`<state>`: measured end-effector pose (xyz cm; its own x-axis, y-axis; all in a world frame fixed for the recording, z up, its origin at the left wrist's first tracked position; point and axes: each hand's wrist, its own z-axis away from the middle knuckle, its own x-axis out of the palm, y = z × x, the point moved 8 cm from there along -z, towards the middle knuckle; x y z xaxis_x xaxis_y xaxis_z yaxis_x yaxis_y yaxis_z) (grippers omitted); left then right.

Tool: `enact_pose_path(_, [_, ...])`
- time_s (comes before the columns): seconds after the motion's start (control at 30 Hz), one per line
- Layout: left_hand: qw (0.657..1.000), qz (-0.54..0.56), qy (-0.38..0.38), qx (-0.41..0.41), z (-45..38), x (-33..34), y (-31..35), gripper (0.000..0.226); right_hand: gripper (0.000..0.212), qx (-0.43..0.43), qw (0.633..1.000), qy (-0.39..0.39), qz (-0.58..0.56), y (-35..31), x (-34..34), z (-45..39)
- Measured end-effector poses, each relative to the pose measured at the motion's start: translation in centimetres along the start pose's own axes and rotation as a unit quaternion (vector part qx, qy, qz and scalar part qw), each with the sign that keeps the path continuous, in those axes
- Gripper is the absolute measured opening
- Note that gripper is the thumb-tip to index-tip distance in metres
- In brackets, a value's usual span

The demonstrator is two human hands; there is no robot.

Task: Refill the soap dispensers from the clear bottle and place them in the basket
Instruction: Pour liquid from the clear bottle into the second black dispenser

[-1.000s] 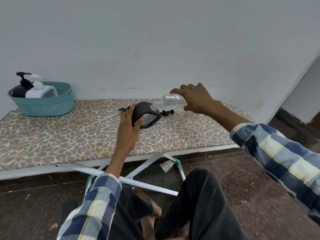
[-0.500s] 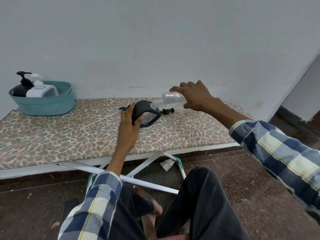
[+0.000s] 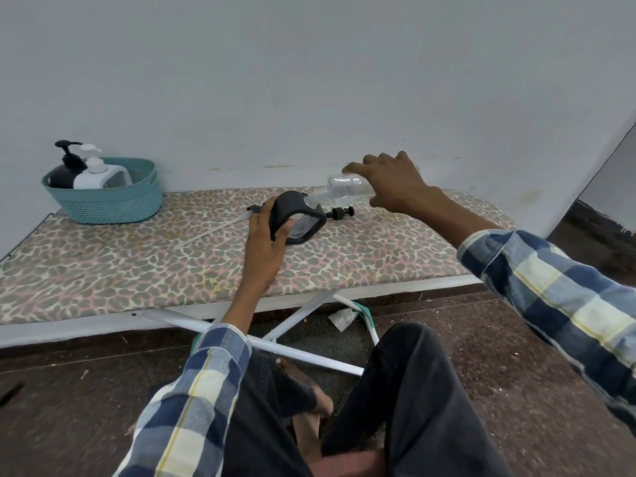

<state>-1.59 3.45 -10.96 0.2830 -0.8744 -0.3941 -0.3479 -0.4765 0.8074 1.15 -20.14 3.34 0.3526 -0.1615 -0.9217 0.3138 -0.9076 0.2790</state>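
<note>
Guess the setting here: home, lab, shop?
Probably a home room or utility corner: a low ironing board with leopard-print cover serves as the worktop, set against a bare painted wall on a dark speckled stone floor.

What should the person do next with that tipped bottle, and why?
Probably hold the pour steady. The right hand has the clear bottle tipped, mouth at the black dispenser that the left hand grips, and its pump lies off on the board.
</note>
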Motion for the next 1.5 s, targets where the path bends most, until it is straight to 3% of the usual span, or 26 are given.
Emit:
enact_pose_path(1.0, [0.999, -0.028, -0.005, -0.030, -1.1, 0.6, -2.8, 0.074, 0.081, -0.012, 1.000, 0.008, 0.020, -0.4, -0.9, -1.2])
enact_pose_path(1.5, [0.999, -0.027, 0.006, -0.020, -0.6, 0.4, -1.4, 0.064, 0.080, -0.008, 1.000, 0.011, 0.015, -0.3, -1.0, -0.9])
